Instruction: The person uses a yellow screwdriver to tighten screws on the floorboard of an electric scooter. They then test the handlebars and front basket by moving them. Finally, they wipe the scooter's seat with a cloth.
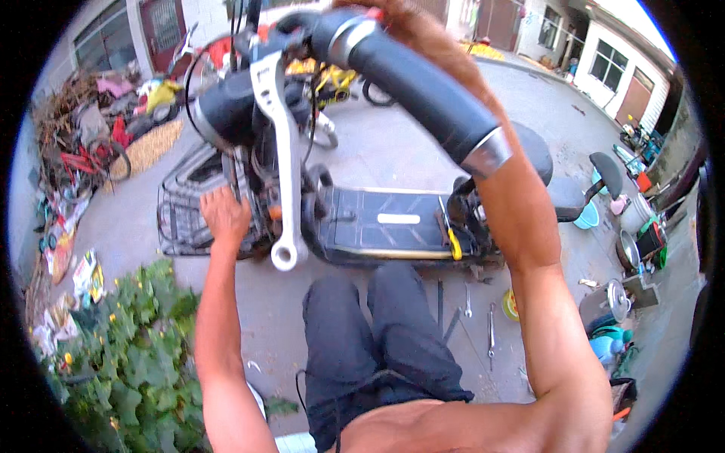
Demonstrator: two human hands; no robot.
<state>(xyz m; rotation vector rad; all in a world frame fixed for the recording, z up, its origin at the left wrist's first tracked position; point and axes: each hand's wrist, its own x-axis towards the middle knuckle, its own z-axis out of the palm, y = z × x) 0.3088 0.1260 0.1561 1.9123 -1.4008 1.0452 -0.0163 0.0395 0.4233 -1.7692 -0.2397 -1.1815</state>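
Note:
An electric scooter stands before me, its black handlebar grip (423, 94) large and close, with a silver brake lever (281, 136) hanging beside the other grip (226, 109). My left hand (225, 215) is closed on the edge of the black wire front basket (177, 219). Beyond the nearer grip, my right hand (404, 19) reaches the handlebar by the top edge of the picture. Its fingers are blurred and partly hidden. On the dark footboard (355, 230) lies a yellow-handled tool (453, 240).
Wrenches (492, 332) lie on the concrete beside my knees, near a yellow round item (510, 306). Leafy plants (128, 355) grow at the lower left. A red bicycle (91, 162) and piled clutter stand far left; basins (587, 215) and pots line the right wall.

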